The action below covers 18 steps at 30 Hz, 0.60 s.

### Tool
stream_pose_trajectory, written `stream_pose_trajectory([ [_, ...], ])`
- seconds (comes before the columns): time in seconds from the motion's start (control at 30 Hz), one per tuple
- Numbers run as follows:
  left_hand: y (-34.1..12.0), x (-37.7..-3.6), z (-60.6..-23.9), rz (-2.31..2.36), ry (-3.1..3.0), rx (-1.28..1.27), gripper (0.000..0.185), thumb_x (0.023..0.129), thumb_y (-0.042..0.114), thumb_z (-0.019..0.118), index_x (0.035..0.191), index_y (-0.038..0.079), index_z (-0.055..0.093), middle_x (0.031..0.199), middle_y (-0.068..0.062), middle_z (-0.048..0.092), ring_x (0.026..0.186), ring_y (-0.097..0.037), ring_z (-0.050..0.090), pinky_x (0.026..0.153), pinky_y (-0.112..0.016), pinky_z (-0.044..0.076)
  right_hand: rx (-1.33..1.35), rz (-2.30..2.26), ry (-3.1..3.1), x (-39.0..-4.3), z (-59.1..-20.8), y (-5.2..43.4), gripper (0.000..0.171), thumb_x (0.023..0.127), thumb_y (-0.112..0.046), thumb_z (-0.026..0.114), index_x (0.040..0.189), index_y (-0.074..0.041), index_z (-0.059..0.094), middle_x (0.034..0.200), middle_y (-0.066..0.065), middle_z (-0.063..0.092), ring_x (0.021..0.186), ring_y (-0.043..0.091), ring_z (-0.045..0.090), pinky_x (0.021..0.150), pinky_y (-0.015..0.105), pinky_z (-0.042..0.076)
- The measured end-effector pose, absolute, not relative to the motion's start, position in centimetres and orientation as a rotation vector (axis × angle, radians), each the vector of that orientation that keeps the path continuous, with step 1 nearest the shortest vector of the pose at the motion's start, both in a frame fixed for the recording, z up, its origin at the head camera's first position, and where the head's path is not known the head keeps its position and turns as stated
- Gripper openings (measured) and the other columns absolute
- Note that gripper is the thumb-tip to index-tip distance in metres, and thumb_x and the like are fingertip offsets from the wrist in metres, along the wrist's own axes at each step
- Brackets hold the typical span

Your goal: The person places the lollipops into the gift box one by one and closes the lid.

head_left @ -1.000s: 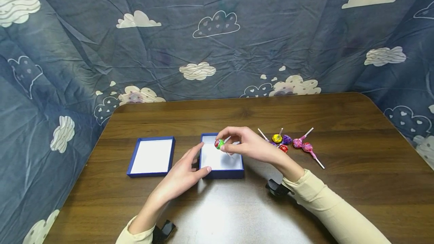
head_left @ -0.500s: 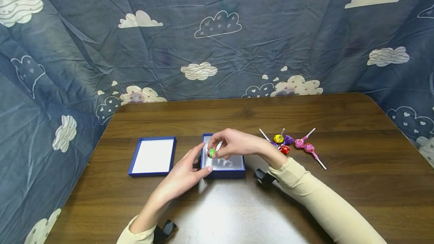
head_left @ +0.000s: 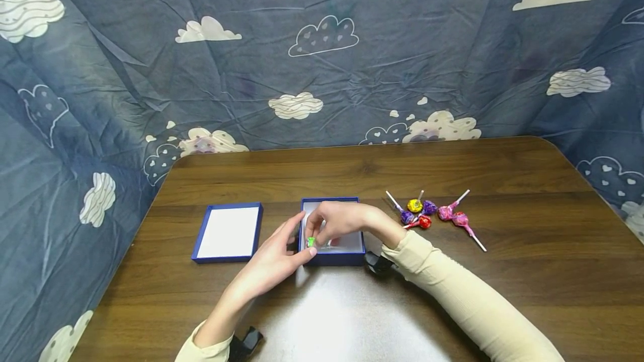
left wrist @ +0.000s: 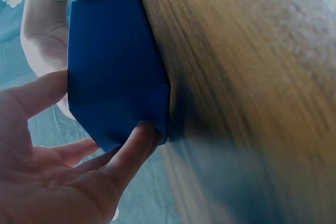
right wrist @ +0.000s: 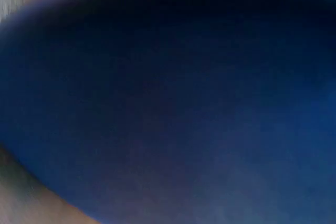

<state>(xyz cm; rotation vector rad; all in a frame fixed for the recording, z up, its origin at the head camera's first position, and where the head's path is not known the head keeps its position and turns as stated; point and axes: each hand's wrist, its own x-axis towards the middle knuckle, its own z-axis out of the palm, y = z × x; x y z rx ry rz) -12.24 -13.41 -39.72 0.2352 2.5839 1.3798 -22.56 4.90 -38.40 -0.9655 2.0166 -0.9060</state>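
Inside the open blue box (head_left: 334,260), my right hand (head_left: 338,221) pinches a lollipop (head_left: 311,242) with a green wrapper low by the near left corner. My fingers cover much of the candy. My left hand (head_left: 274,253) holds the box at its near left corner, thumb at the front rim and index finger along the left rim. In the left wrist view, more fingers (left wrist: 137,142) press the box's side wall (left wrist: 113,51). The right wrist view is filled by a blurred dark blue surface (right wrist: 173,108).
Left of the box lies its shallow blue lid (head_left: 228,232), white inside up. On the table (head_left: 402,295) to the right lie several lollipops, among them a yellow one (head_left: 415,205), a red one (head_left: 425,222) and a pink one (head_left: 460,218). A cloud-patterned cloth (head_left: 241,71) hangs behind.
My right hand has carried the green-wrapped lollipop leftward and nearer to me, down into the box's near left corner. The left hand has stayed at the box.
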Motion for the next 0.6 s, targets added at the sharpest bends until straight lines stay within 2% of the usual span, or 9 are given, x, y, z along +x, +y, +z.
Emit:
stream_pose_trajectory([
  [0.27,-13.41,-12.3,-39.7,1.334,2.622,0.251,0.074,0.091,0.035,0.07,0.154,0.02,0.034,0.151,-0.014,0.037,0.121,-0.032,0.053,0.091,-0.046,0.049,-1.032,-0.909,2.034,-22.19,-39.19,4.37,0.01,0.079,0.003,0.071,0.085,-0.004,0.072,0.073,-0.004,0.066,0.06,0.003,0.053,0.054,0.018,0.044],
  [0.37,-13.42,-12.35,-39.74,1.328,2.637,0.258,0.074,0.09,0.034,0.071,0.153,0.02,0.035,0.15,-0.014,0.039,0.122,-0.032,0.053,0.091,-0.045,0.05,-1.033,-0.92,2.032,-22.08,-39.31,4.28,0.01,0.078,0.004,0.072,0.084,-0.004,0.072,0.072,-0.004,0.066,0.061,0.002,0.054,0.054,0.018,0.045],
  [0.6,-13.4,-12.37,-39.77,1.347,2.614,0.255,0.075,0.09,0.033,0.071,0.153,0.018,0.034,0.15,-0.015,0.038,0.122,-0.032,0.053,0.09,-0.045,0.05,-0.98,-0.973,1.956,-22.11,-39.44,4.36,0.012,0.078,0.007,0.07,0.086,-0.001,0.07,0.076,0.006,0.069,0.06,0.005,0.057,0.057,0.023,0.051],
])
